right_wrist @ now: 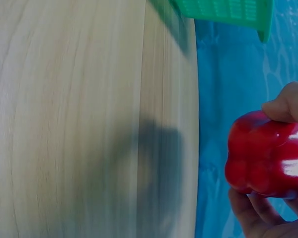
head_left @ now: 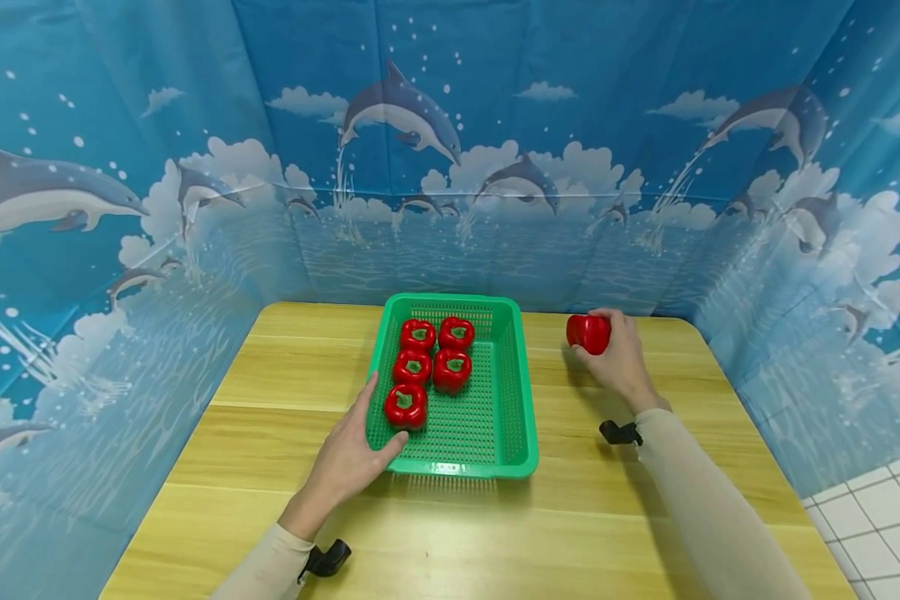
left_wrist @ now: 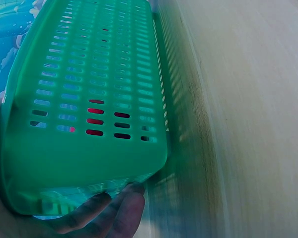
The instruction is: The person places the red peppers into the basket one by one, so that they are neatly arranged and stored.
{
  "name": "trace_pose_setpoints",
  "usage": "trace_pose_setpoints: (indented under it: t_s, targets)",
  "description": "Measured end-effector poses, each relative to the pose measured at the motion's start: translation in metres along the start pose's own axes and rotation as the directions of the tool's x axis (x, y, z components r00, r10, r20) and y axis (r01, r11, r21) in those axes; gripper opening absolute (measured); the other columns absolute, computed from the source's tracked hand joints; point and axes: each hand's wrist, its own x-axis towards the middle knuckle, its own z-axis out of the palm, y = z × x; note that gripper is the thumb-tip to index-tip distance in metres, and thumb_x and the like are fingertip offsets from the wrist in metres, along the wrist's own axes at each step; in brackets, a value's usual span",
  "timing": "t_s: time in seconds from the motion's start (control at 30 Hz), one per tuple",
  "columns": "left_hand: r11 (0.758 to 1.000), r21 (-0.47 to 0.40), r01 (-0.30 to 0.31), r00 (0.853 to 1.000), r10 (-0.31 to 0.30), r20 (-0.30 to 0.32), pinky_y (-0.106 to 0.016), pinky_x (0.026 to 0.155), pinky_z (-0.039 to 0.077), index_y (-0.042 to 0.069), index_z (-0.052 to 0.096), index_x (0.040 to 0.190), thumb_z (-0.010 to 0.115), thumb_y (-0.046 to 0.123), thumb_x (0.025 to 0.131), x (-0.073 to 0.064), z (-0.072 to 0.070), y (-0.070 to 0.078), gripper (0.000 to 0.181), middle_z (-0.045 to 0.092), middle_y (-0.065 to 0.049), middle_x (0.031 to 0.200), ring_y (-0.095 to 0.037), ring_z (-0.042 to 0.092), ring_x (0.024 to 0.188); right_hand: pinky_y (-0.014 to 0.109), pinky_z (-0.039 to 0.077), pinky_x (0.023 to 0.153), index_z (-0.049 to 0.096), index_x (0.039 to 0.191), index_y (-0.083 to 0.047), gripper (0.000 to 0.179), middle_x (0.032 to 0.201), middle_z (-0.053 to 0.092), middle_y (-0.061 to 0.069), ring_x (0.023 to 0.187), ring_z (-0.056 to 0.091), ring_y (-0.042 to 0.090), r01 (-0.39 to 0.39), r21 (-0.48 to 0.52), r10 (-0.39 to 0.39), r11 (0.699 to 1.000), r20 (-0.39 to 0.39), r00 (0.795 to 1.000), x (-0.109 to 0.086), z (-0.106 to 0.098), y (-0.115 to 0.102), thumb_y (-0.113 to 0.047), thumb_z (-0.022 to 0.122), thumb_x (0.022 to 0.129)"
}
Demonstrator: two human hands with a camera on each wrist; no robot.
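Note:
My right hand (head_left: 619, 360) grips a red bell pepper (head_left: 589, 333) to the right of the basket, thumb on one side and fingers on the other. In the right wrist view the glossy, lobed bell pepper (right_wrist: 265, 156) is held above the table, its shadow falling on the wood. A green plastic basket (head_left: 527, 400) stands mid-table with several red bell peppers (head_left: 412, 367) in its left half, green stems up. At the basket's front left corner, my left hand (head_left: 348, 457) holds the rim, thumb over it. Its fingers (left_wrist: 126, 210) lie against the outside wall in the left wrist view.
The light wooden table (head_left: 270, 450) ends at a blue dolphin-print curtain (head_left: 450, 242) behind and on both sides. Slots perforate the basket's floor and walls. White floor tiles (head_left: 877, 508) show at the lower right.

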Motion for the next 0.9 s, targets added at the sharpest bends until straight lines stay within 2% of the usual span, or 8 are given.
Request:
trace_pose_setpoints:
  t_s: [0.3,0.6,0.9]
  targets:
    - [1.000,-0.002,0.001,1.000,-0.001,-0.002,-0.084,0.122,0.049,0.027,0.014,0.190,0.081,0.045,0.109,0.000,0.001,0.000,0.106,0.033,-0.016,0.192,-0.059,0.048,0.166,0.081,0.061,0.106,0.048,0.161,0.001,0.070,0.167,0.045,0.036,0.146,0.052,0.059,0.068,-0.018,-0.068,0.998,-0.007,0.998,-0.008,0.003,-0.014,-0.013,0.085,0.104]
    - [1.000,0.002,0.006,1.000,-0.006,-0.009,-0.084,0.121,0.049,0.027,0.015,0.190,0.080,0.044,0.109,0.000,0.001,0.001,0.106,0.033,-0.016,0.192,-0.059,0.049,0.165,0.080,0.062,0.106,0.047,0.160,0.003,0.072,0.163,0.050,0.033,0.146,0.053,0.056,0.106,0.001,-0.106,0.994,0.019,0.994,-0.014,0.004,-0.026,-0.012,0.087,0.102]
    - [1.000,0.006,0.008,1.000,-0.008,-0.007,-0.084,0.122,0.048,0.027,0.013,0.190,0.080,0.045,0.109,0.000,0.001,0.002,0.106,0.032,-0.016,0.192,-0.059,0.048,0.166,0.080,0.063,0.103,0.051,0.165,-0.002,0.071,0.166,0.050,0.032,0.145,0.054,0.057,0.154,-0.020,-0.154,0.988,0.040,0.987,-0.023,0.008,-0.034,-0.016,0.085,0.103]
